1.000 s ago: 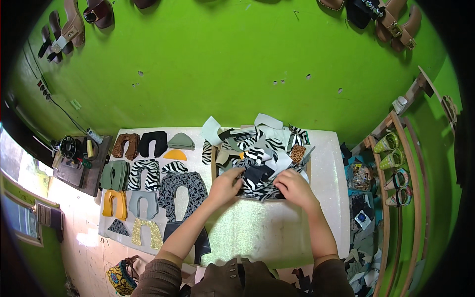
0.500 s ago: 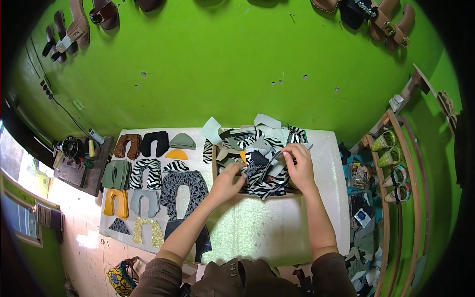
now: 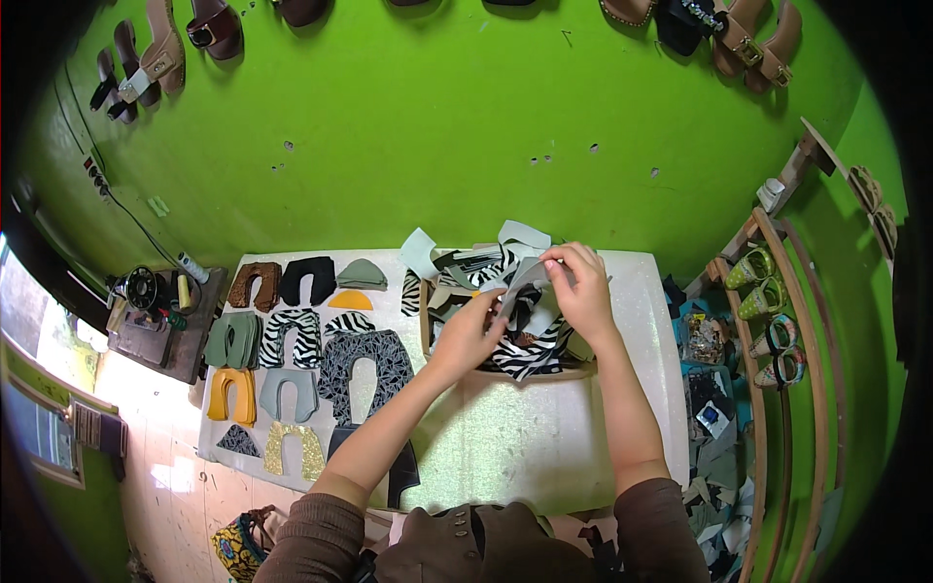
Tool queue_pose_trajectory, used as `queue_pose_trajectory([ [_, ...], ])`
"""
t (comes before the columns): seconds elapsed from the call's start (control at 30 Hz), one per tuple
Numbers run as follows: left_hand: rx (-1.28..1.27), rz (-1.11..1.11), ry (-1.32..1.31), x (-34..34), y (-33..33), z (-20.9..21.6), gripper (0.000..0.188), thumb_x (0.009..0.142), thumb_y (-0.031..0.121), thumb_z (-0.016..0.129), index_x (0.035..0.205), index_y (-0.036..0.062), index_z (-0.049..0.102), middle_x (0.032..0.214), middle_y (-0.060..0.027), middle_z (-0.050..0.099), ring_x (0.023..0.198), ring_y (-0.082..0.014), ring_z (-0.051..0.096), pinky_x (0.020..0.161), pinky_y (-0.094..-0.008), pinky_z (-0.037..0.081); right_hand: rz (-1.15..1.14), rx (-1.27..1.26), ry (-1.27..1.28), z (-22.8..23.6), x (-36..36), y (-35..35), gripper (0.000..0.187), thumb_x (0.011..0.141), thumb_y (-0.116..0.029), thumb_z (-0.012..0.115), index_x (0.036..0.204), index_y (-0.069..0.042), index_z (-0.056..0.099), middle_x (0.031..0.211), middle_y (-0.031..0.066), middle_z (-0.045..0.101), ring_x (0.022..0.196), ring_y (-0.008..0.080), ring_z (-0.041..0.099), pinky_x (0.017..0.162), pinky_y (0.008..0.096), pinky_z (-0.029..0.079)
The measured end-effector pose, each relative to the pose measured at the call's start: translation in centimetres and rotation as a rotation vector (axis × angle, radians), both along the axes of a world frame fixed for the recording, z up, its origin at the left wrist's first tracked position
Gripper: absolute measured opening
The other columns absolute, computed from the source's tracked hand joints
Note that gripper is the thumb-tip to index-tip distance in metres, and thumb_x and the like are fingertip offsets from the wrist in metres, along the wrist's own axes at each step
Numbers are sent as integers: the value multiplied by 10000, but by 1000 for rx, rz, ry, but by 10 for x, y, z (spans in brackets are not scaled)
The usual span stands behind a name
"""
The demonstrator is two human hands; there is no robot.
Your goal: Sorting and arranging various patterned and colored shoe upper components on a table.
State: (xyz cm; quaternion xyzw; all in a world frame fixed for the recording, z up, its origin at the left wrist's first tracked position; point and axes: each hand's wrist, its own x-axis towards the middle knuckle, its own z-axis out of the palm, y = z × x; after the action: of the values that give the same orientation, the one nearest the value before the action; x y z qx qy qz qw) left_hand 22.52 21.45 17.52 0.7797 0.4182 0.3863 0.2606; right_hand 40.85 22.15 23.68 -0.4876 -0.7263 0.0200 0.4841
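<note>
Above a box point(image 3: 573, 372) heaped with leather scraps, a curved grey leather piece point(image 3: 526, 276) is held up between both hands. My right hand point(image 3: 580, 296) pinches its upper right end. My left hand point(image 3: 468, 337) is closed at its lower left side, thumb and fingers against the grey piece. Just under the hands lie zebra-striped scraps point(image 3: 530, 357), partly covered by the fingers. Pale grey-green offcuts point(image 3: 525, 233) stick out over the box's far edge.
Sorted stacks of cut pieces fill the table's left side: brown point(image 3: 255, 285), black point(image 3: 307, 281), green point(image 3: 231, 340), mustard point(image 3: 231, 395) and a large black-and-grey patterned one point(image 3: 365, 369). A wooden rack with shoes point(image 3: 761, 282) and scrap-filled containers point(image 3: 707, 340) stand at the right.
The grey piece has come up out of the heap, and my left hand has moved right and up onto it. My right hand has shifted slightly up. The dark patterned scrap no longer shows between the hands.
</note>
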Motion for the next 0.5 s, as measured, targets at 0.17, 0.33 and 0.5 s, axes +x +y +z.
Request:
queue_pose_trajectory([
  [0.17,39,83,4,-6,14,5,214,839,189,546,892,-10,601,787,-177,585,725,-321,566,649,-361,445,-147,94,-150,-8,6,-1,91,781,-94,557,864,-71,586,859,80,566,862,270,508,800,373,364],
  [0.33,-62,127,68,1,12,11,216,843,188,530,914,-4,598,773,-193,586,691,-330,567,630,-373,448,-172,-257,190,-48,-17,-22,369,821,-242,571,1096,-14,482,980,163,527,916,302,516,800,389,412],
  [0.5,-75,-114,54,12,3,-1,268,803,155,568,1030,13,569,923,-182,593,779,-304,592,700,-360,470,155,-557,706,-77,-37,-26,615,829,-329,598,1249,46,350,1021,139,552,902,175,544,752,269,455],
])
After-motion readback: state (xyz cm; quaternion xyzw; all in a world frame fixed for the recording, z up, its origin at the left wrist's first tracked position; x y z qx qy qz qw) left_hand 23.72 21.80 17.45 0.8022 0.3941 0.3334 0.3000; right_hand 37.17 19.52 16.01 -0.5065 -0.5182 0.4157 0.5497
